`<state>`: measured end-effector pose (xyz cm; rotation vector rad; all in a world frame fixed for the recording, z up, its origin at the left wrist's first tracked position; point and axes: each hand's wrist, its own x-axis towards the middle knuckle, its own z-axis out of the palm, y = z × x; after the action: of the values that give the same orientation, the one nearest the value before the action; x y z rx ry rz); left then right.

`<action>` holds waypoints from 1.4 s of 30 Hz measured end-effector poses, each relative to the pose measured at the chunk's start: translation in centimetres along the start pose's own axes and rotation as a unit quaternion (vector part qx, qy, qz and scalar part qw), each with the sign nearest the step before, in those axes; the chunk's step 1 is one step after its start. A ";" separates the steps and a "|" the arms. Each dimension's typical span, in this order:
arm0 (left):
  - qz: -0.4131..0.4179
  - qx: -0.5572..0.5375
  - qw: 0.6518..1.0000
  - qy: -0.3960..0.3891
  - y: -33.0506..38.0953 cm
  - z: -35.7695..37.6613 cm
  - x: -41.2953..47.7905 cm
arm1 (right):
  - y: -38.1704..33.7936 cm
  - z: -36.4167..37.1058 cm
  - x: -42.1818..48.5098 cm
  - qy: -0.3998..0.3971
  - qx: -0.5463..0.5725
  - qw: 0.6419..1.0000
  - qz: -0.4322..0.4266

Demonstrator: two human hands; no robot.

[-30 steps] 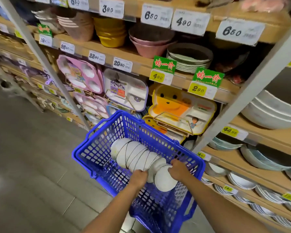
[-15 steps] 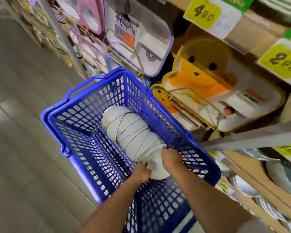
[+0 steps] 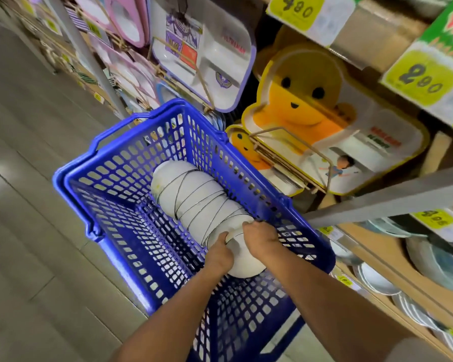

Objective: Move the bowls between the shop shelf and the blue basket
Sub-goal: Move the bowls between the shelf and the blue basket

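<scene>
A nested row of white bowls with dark rims [image 3: 194,199] lies on its side inside the blue basket [image 3: 110,163], along its right wall. My left hand [image 3: 220,253] and my right hand [image 3: 259,237] grip the nearest white bowl [image 3: 242,259] at the row's near end, one hand on each side of its rim. Both hands are down inside the basket.
The basket stands on the grey tiled floor [image 3: 37,244] beside the shop shelf [image 3: 403,259]. Shelves at the right hold stacked white bowls and plates [image 3: 377,280]. Yellow duck-shaped trays [image 3: 311,105] and purple and pink divided trays [image 3: 207,56] hang beyond the basket. A grey shelf post [image 3: 390,197] crosses at the right.
The view has dropped closer to the basket. My hands, gripping the nearest bowl, have stayed at the near end of the row.
</scene>
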<state>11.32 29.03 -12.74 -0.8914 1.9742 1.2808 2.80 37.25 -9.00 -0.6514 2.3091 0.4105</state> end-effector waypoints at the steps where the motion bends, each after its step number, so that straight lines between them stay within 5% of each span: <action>1: 0.021 -0.006 1.000 0.003 0.1 -0.3 -0.5 | 0.1 -0.6 -0.5 0.000 -0.002 1.000 -0.002; 12: 0.273 -0.016 0.962 -0.018 3.4 -7.9 -9.1 | 1.8 -10.7 -7.9 -0.028 -0.004 0.995 -0.095; 16: 0.282 -0.045 0.958 -0.002 5.0 -12.7 -12.6 | 2.7 -14.7 -12.9 0.052 0.184 0.976 -0.105; 18: 0.287 -0.081 0.955 0.011 6.7 -15.3 -14.8 | 3.0 -15.6 -16.3 0.097 0.384 0.912 -0.107; 21: 0.302 -0.156 0.940 -0.002 9.5 -18.6 -18.3 | 2.1 -15.8 -21.5 0.086 0.653 0.732 -0.173; 29: 0.360 -0.218 0.905 -0.057 13.8 -21.0 -26.3 | -3.8 -16.6 -27.6 0.347 0.858 0.374 -0.058; 37: 0.432 -0.364 0.818 -0.109 16.4 -17.3 -32.8 | -3.1 -17.7 -35.3 0.392 0.887 0.241 -0.046; 42: 0.431 -0.408 0.789 -0.161 18.2 -12.8 -36.7 | 0.0 -16.4 -40.0 0.424 0.875 0.231 -0.004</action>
<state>16.44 30.16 29.85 0.0258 1.5132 2.7140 19.31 43.26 30.50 0.5769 1.6212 -2.8113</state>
